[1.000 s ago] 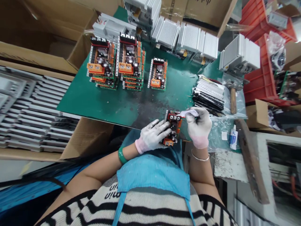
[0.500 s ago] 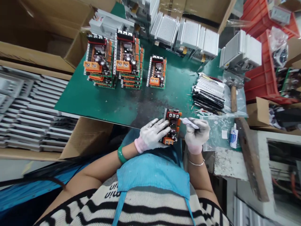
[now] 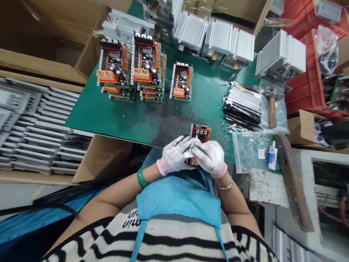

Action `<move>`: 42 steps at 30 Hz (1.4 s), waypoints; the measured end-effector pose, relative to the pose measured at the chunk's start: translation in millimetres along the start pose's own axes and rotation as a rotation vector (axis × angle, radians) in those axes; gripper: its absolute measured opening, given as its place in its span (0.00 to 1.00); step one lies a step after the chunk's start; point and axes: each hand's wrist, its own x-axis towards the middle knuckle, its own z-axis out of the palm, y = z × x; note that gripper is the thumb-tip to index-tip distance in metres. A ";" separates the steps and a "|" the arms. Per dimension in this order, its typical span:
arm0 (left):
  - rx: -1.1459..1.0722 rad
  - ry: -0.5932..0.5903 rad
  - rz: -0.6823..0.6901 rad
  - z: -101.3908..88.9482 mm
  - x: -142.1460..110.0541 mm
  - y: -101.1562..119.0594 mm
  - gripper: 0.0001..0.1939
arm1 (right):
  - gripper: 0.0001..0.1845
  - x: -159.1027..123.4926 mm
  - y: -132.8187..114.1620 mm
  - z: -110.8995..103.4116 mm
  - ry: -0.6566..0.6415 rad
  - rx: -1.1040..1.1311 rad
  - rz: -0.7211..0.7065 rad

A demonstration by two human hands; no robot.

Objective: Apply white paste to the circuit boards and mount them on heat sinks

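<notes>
A small circuit board (image 3: pixel 207 137) with a row of three black components and orange terminals lies at the table's front edge. My left hand (image 3: pixel 174 155), in a white glove, grips it by its left side, fingers over the edge. In my gloved right hand (image 3: pixel 210 157) is a crumpled white squeeze tube (image 3: pixel 195 142), pinched in the fingers. Its nozzle points at the left end of the black component row; whether it touches is too small to tell. Both hands cover the board's middle and much of its lower part.
Stacked circuit boards (image 3: pixel 147 60) and a single board (image 3: pixel 181 82) stand on the green table (image 3: pixel 109 116). Finned heat sinks (image 3: pixel 191 31) line the back. To the right are a bundle of strips (image 3: pixel 242 103), a hammer (image 3: pixel 272 111) and another tube (image 3: pixel 272 156).
My right hand has moved left with the tube, from the board's right side to over the board. My left hand stays on the board. The view has shifted slightly.
</notes>
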 end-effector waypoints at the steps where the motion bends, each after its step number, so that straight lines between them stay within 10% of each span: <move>1: -0.001 0.011 0.000 0.7 -0.5 0.0 0.37 | 0.09 3.6 -0.7 1.2 -0.010 -0.010 -0.025; 14: 0.011 -0.118 -0.018 2.4 -5.7 -1.1 0.37 | 0.12 3.1 0.1 1.4 0.025 0.020 0.087; 22: -0.011 -0.098 0.029 1.8 -4.9 -2.7 0.35 | 0.08 -44.7 -17.6 -13.4 0.430 0.541 0.819; 42: -0.012 -0.072 0.011 3.4 -3.9 -0.9 0.35 | 0.04 -40.2 -26.1 -33.6 0.058 0.301 0.560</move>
